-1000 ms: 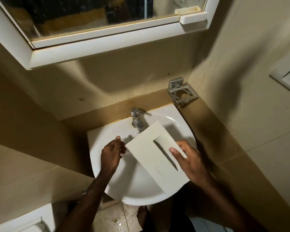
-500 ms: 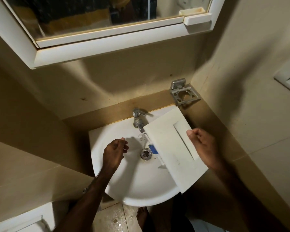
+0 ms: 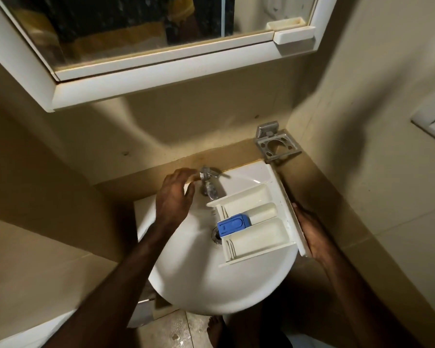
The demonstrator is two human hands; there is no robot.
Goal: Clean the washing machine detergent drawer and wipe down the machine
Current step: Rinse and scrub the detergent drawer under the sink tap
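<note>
- Detergent drawer [image 3: 255, 223] is held over the right half of the basin [image 3: 211, 285], compartments facing up, front panel toward the basin's right edge.
- Three cream compartments are seen inside the drawer; a blue insert [image 3: 232, 224] sits at the inner end of the middle one, just above the drain [image 3: 216, 234].
- Right hand [image 3: 312, 237] is wrapped round the drawer's front panel from the outside, at the basin's right rim; the fingertips are hidden behind the panel.
- Inner end of the drawer is positioned just beside and below the tap spout, near the basin's back edge.
- Left hand [image 3: 173, 197] is raised at the tap [image 3: 207, 179], at the back edge of the basin; fingers are curled toward the tap handle. The hand is motion-blurred, so an actual grip on the handle cannot be confirmed.
- No contact is seen between the left hand and the drawer.
- A metal holder [image 3: 274, 144] is fixed to the wall in the back right corner, above the basin.
- A white-framed mirror cabinet [image 3: 161, 71] is mounted on the wall above the tap.
- A bare foot [image 3: 215, 327] is visible on the tiled floor below the basin's front edge.
</note>
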